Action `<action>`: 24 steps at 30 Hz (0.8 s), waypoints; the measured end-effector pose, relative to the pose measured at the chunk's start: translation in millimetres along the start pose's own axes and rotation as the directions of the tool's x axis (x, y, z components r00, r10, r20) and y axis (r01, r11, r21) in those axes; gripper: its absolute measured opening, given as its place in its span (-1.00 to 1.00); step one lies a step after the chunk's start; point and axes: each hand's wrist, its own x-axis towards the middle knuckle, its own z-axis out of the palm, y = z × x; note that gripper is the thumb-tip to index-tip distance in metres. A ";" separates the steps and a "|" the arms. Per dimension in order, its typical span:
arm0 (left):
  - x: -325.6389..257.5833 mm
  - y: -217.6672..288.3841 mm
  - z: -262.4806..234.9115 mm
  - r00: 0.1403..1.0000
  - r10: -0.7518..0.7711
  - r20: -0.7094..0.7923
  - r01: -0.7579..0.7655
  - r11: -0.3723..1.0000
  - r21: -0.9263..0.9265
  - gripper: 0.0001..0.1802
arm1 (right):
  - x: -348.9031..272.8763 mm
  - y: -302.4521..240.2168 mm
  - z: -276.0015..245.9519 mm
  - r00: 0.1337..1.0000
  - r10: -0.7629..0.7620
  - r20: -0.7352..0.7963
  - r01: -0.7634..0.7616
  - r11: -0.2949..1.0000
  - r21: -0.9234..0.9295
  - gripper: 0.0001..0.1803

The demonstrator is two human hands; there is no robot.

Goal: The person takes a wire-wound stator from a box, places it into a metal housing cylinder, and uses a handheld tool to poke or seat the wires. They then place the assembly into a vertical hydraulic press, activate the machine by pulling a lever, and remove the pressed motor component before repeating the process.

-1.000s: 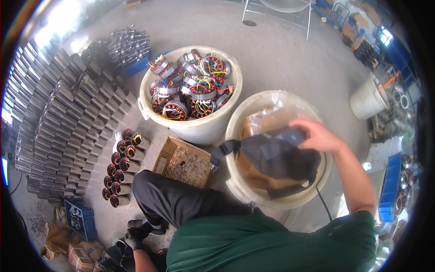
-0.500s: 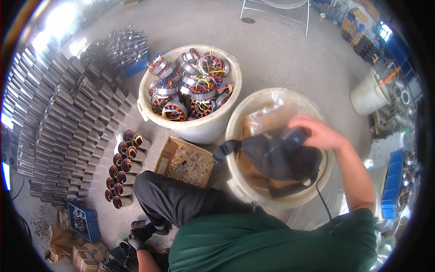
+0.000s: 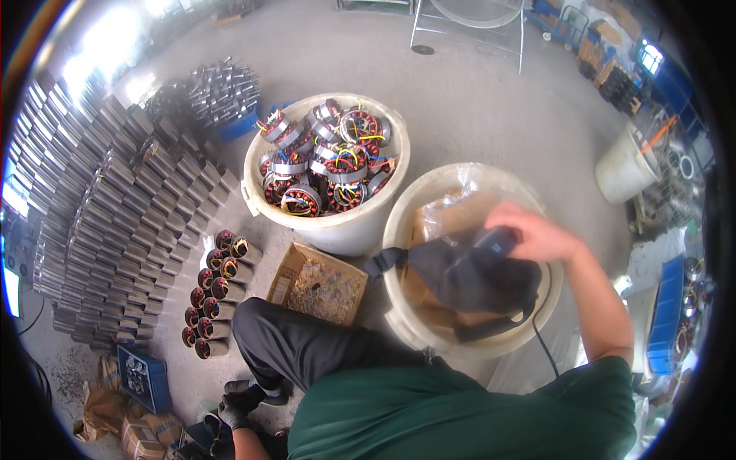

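I record a grey concrete floor (image 3: 567, 130) in a workshop. Metal sleeves (image 3: 115, 222) are stacked high on the left. Near them, short wire-filled tubes (image 3: 219, 288) are set in two rows. A cream tub (image 3: 337, 238) at the centre carries wire-wound rings (image 3: 345, 162), heaped close to its rim. Just nearer is a cardboard box (image 3: 284, 276) of small scraps. A metal stand (image 3: 468, 37) is on the far side; a white bucket (image 3: 625, 172) and a blue tray (image 3: 665, 314) are to the right.

The right hand (image 3: 525, 234) is bare, its fingers curled around a small dark box (image 3: 497, 244). I find this over a black bag (image 3: 487, 277), which rests in the right-hand tub (image 3: 395, 303) above brown cardboard. One strap (image 3: 386, 262) hangs over the tub's left rim; a dark cable (image 3: 546, 356) runs down outside its near right side.

The left hand (image 3: 232, 414), gloved, is low at the near left, beside dark items. I cannot tell whether its fingers grip anything.

Writing: a small pale mark shows on the held box, too blurred for me to make out.
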 end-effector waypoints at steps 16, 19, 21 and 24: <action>15.2 -8.4 26.6 1.000 -0.022 -0.019 0.020 0.996 -0.092 -0.74 | -42.5 -15.4 3.4 0.973 0.230 -0.014 -0.230 0.973 0.016 -0.33; 40.1 -17.6 -1.0 0.984 0.175 0.018 -0.168 0.905 0.391 -0.72 | -46.0 -44.3 0.6 0.938 0.342 0.052 -0.345 0.919 0.192 -0.36; 49.2 -31.4 25.3 0.974 0.212 0.077 -0.225 0.882 0.415 -0.73 | -48.1 7.9 3.4 0.994 -0.031 0.101 0.056 0.966 -0.251 -0.36; 51.6 -31.5 53.7 0.980 0.166 0.107 -0.195 0.893 0.405 -0.73 | -41.5 -12.1 10.7 0.899 0.424 0.110 -0.428 0.904 0.011 -0.35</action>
